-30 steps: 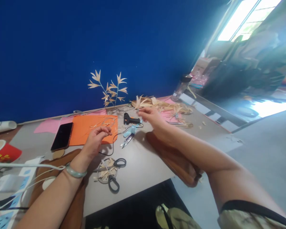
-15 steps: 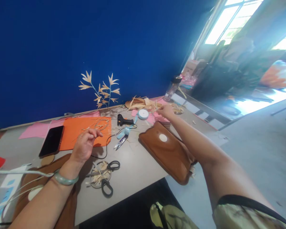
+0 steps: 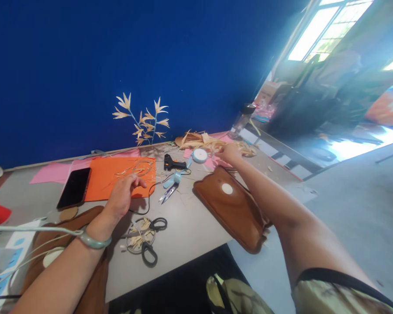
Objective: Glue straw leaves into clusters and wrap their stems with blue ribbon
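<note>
My left hand (image 3: pixel 122 195) hovers over the front edge of the orange sheet (image 3: pixel 100 185), fingers slightly bent and apart, holding nothing that I can see. At the back of the table, my right hand (image 3: pixel 229 152) reaches into the pile of dried, straw-coloured husk strips (image 3: pixel 196 141). Its fingers are drawn together at the strips, though the fingertips are partly hidden. Beside it lies a roll of pale blue ribbon (image 3: pixel 200 155). A branch of husk flowers (image 3: pixel 147 124) on blue stems stands against the blue wall.
A black glue gun (image 3: pixel 173 163), small snips (image 3: pixel 169 193) and black-handled scissors (image 3: pixel 149 254) lie between my arms. A brown cushion-like pad (image 3: pixel 231 213) is under my right forearm. A phone (image 3: pixel 74 187) lies left; a bottle (image 3: pixel 243 117) stands behind. A white cable (image 3: pixel 36 228) crosses my left wrist.
The view has shifted slightly, so most things sit a little to the right. My left hand has turned a little, its fingers pointing more to the right. My right hand stays at the husk pile.
</note>
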Demonstrator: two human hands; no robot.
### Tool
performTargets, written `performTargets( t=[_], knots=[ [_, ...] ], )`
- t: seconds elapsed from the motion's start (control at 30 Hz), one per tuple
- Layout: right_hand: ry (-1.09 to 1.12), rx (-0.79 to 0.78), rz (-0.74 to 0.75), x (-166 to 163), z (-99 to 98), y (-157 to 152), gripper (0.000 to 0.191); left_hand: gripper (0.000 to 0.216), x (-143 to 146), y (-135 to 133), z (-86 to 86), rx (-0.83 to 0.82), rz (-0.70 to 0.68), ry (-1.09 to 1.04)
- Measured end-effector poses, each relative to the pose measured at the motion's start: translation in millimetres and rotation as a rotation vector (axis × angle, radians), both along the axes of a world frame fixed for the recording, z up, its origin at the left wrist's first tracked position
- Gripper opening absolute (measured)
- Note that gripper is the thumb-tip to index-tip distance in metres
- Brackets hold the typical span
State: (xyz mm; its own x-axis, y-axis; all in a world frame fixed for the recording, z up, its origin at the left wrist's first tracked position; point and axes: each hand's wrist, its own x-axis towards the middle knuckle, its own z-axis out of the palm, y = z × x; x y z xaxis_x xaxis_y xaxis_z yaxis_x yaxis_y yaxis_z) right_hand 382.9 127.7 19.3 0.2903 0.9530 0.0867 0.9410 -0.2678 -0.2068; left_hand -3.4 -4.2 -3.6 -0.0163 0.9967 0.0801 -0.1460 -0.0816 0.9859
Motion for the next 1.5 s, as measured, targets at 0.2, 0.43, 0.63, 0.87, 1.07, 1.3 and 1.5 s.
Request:
performTargets(
  t=[0.2, 0.43, 0.63, 0.87, 1.07, 1.3, 1.5],
  knots=[
    [0.264, 0.235, 0.384, -65.5, 28.4, -56.5, 0.016, 0.032, 4.0, -5.8, 1.7, 0.145, -0.018, 0.338],
    [0.889, 0.091, 0.921, -177.1, 18.7, -123.5, 0.028, 0.030, 7.3, -11.0, 3.5, 0.322, -0.030, 0.554],
    [1.214, -0.038, 0.898, -204.7, 15.2, -112.1, 0.032, 0.030, 3.6, -7.8, 0.4, 0.403, 0.003, 0.581],
    [1.196, -0.004, 0.933, -204.5, 17.2, -114.8, 0.028, 0.031, 3.9, -9.1, 2.1, 0.419, 0.042, 0.588],
    [0.894, 0.136, 0.992, -205.3, 15.3, -121.6, 0.019, 0.035, 3.3, -6.9, -1.9, 0.491, 0.058, 0.668],
    [1.058, -0.002, 0.976, -199.0, 7.0, -122.5, 0.022, 0.042, 1.0, -9.7, 4.6, 0.411, 0.158, 0.567],
    [0.664, -0.246, 1.236, -171.2, 34.2, -137.8, 0.037, 0.045, -4.6, -1.1, 6.2, 0.272, 0.293, 0.378]
  ],
)
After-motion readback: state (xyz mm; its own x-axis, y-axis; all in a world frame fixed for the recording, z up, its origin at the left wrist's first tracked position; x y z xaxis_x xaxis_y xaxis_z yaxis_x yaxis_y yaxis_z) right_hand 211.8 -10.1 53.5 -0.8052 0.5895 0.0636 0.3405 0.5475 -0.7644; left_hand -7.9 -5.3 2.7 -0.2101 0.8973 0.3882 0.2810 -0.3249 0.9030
